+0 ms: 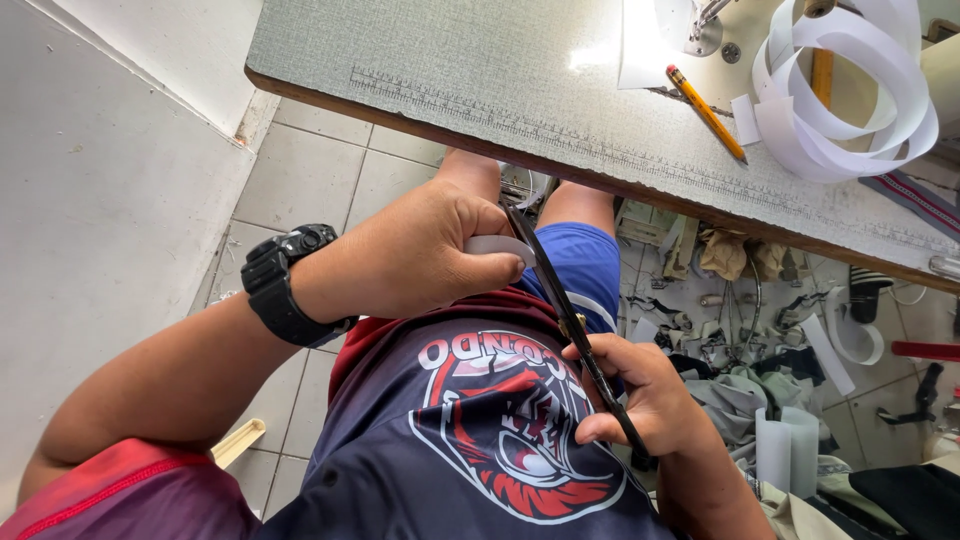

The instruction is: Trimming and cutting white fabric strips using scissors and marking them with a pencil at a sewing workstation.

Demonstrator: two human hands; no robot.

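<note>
1. The left hand (425, 250), fingers curled tight, grips a white strip (497, 245) below the bench (480, 80) edge.
2. The right hand (640, 395) holds black scissors (565, 305), blades meeting the strip.
3. A pencil (705, 112) lies far right on the bench.

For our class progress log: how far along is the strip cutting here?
Done: nothing cut shows clearly. In hand: the left hand pinches a white strip while the right hand works the black scissors at it. Left: a big coil of white strip lies on the table.
</note>
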